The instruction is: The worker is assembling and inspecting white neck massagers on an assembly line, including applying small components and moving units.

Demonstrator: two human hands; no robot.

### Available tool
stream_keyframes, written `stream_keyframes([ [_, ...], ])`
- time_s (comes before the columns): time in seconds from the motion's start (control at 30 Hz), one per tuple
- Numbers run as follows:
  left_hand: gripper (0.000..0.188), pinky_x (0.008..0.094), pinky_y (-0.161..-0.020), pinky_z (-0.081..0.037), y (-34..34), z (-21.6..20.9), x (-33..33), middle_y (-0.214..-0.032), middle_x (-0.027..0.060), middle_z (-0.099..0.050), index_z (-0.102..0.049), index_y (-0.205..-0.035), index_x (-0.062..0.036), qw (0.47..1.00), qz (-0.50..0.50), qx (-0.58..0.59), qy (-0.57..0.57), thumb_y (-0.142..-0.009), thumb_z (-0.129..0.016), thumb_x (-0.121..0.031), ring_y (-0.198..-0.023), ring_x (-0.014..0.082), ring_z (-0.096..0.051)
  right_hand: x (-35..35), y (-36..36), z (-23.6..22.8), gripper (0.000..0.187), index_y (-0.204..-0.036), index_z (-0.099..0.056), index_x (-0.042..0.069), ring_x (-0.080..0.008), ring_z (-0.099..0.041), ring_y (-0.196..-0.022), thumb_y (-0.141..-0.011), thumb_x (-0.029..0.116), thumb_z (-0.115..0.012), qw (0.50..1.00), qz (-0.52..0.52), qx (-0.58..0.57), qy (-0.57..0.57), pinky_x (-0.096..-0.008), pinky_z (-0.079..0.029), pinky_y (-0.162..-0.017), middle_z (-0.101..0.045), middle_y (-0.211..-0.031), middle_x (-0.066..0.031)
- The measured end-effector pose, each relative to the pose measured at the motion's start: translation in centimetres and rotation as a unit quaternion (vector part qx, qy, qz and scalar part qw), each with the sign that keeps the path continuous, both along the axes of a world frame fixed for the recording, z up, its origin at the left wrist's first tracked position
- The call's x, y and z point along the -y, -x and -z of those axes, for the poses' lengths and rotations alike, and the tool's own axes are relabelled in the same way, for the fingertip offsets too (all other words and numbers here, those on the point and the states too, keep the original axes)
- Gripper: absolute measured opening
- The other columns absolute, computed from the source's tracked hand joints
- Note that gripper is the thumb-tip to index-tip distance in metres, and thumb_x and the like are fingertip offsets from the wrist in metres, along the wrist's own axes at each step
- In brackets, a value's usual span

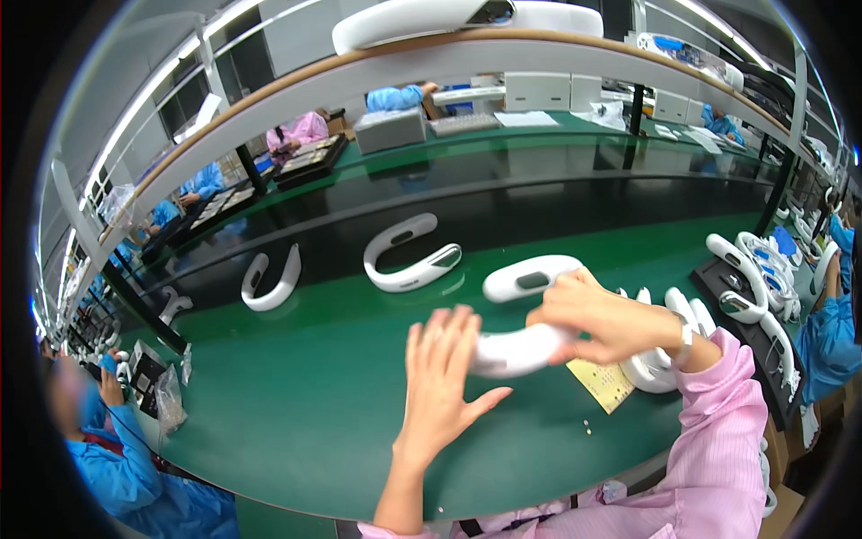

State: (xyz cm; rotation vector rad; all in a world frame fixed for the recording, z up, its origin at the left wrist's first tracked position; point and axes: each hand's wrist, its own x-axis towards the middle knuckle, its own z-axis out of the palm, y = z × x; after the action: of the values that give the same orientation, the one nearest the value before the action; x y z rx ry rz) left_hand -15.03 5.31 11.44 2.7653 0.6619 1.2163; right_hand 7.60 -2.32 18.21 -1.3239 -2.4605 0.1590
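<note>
My right hand (600,316) grips one end of a white curved neckband device (519,351), blurred by motion, above the green tabletop (296,422). Beside its other end my left hand (440,386) is open, with fingers stretched out and thumb spread; whether the fingertips touch the device I cannot tell. Just beyond lies another white neckband piece (530,277) with a dark oval inset, partly covered by my right hand. Farther left rest a C-shaped neckband device (404,278) and a smaller U-shaped one (272,292). A yellow printed card (602,384) lies under my right wrist.
More white neckbands (654,370) cluster by my right forearm. At the right, a black tray (774,359) holds neckbands and cables. A plastic bag (169,400) is at the left edge. A raised shelf (431,54) crosses the back. Co-workers in blue sit on both sides.
</note>
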Motion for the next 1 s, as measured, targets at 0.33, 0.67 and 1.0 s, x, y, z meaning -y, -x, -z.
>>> stream_keyframes([
  [0.33, 0.063, 0.0272, -0.055, -0.050, 2.8, 3.1, 6.5, -0.086, 0.0110, -0.057, -0.043, -0.112, 0.0054, 0.681, 0.306, 0.323, 0.582, -0.075, -0.071, -0.038, -0.066, 0.0198, -0.061, 7.7, 2.5, 10.9, 0.077, -0.131, -0.028, -0.001, -0.0232, -0.058, -0.095, -0.083, 0.051, -0.056, 0.702, 0.070, -0.692, 0.153, -0.0390, -0.046, -0.085, -0.053, -0.106, -0.0143],
  [0.67, 0.042, 0.0376, -0.047, -0.054, 3.9, 4.7, 8.3, -0.079, 0.0178, -0.054, -0.040, -0.115, 0.0064, 0.431, 0.344, 0.411, 0.726, -0.093, -0.035, -0.029, -0.054, 0.0276, -0.059, 9.8, 5.8, 13.8, 0.057, -0.118, -0.038, -0.002, -0.0142, -0.053, -0.050, -0.090, 0.047, -0.045, 0.595, 0.164, -0.753, 0.230, -0.0274, -0.046, -0.045, -0.051, -0.069, -0.0064],
  [1.0, 0.037, 0.0351, -0.050, -0.053, 3.0, 1.3, 7.7, -0.082, 0.0168, -0.054, -0.041, -0.110, 0.0051, 0.469, 0.295, 0.437, 0.708, -0.092, -0.034, -0.026, -0.055, 0.0248, -0.058, 8.2, 7.2, 14.6, 0.054, -0.126, -0.035, 0.000, -0.0198, -0.062, -0.074, -0.095, 0.044, -0.035, 0.540, 0.190, -0.780, 0.254, -0.0344, -0.054, -0.069, -0.057, -0.093, -0.0148],
])
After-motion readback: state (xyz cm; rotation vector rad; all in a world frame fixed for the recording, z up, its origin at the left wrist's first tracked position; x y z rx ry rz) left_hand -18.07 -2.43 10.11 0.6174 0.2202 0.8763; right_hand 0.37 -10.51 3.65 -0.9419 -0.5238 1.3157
